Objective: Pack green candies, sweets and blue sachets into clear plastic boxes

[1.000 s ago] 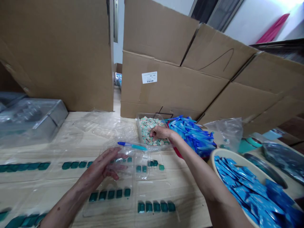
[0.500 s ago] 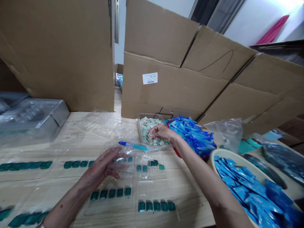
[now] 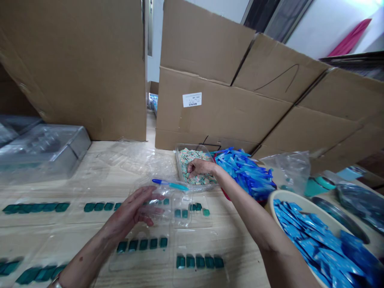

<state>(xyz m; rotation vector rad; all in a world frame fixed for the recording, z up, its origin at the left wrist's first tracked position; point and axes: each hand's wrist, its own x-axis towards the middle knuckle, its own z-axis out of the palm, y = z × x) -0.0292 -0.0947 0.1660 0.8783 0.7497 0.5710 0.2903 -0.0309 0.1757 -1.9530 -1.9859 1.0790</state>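
My left hand (image 3: 132, 212) holds a clear plastic blister tray (image 3: 168, 202) just above the table, fingers curled round its near edge. A blue pen-like stick (image 3: 169, 184) lies across the top of that tray. My right hand (image 3: 199, 167) reaches into a clear box of small pale mixed pieces (image 3: 192, 157), fingers bent down among them; what they grip is hidden. Other clear trays with rows of teal blocks (image 3: 199, 262) lie flat on the wooden table (image 3: 240, 256) in front of me.
A heap of blue plastic sticks (image 3: 246, 172) lies right of the box. A round bowl of blue packets (image 3: 318, 240) stands near right. Big cardboard boxes (image 3: 222, 108) wall the back. A grey plastic-wrapped box (image 3: 45, 148) sits far left. A clear bag (image 3: 288, 168) stands behind the bowl.
My right hand has shifted slightly among the pieces in the box. The left hand and its tray have stayed put. The view has drifted a little.
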